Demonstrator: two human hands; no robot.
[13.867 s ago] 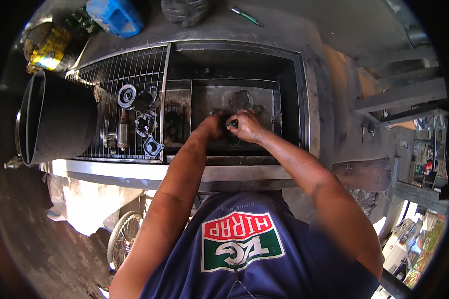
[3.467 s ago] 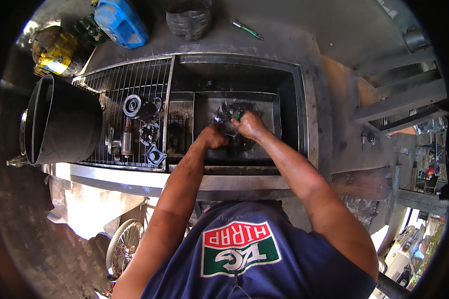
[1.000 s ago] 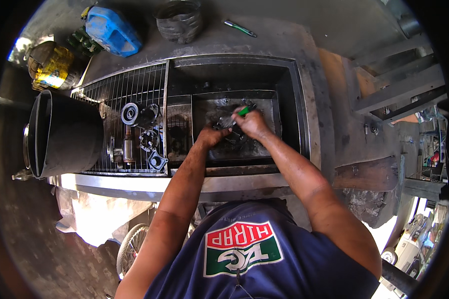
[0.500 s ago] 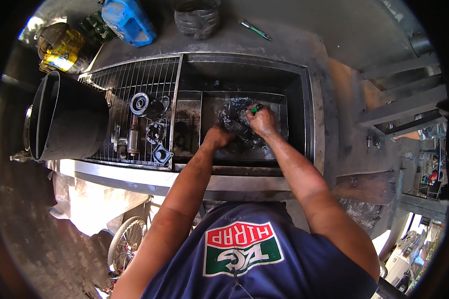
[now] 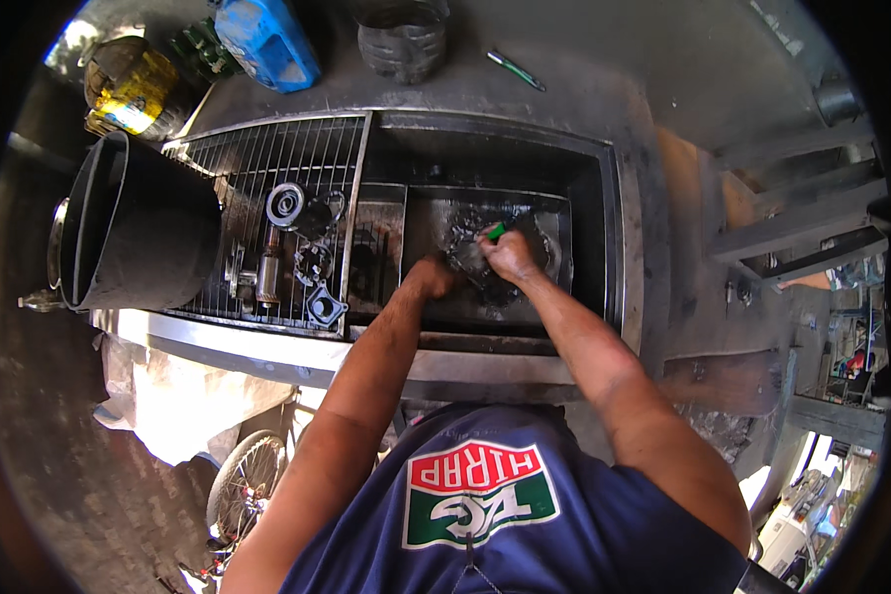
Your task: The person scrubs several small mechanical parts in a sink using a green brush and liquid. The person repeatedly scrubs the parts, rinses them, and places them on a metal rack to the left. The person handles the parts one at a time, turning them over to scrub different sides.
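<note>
In the dark metal wash basin [image 5: 589, 218] lies a dark, wet part [image 5: 495, 287] with a glistening, uneven surface; its exact kind is unclear. My left hand [image 5: 431, 276] is curled at its left edge, holding it, with the fingertips lost in shadow. Above the part, my right hand [image 5: 510, 255] is closed round a green-handled brush [image 5: 496, 232]. The handle's end pokes out over the fist, while the bristles are mostly hidden and blurred. Liquid glints around both hands.
Left of the basin, a wire rack [image 5: 238, 148] carries a ring-shaped pulley [image 5: 286, 204], a cylindrical armature [image 5: 269, 272] and a metal housing [image 5: 324, 305]. A black bucket [image 5: 153, 228] lies at the far left. Behind are a blue jug [image 5: 267, 45], a cut plastic container [image 5: 402, 45] and a pen [image 5: 516, 70].
My right hand and the green-handled brush have shifted slightly left and toward me over the part. The left hand stays at the part's edge. The whole view has shifted slightly.
</note>
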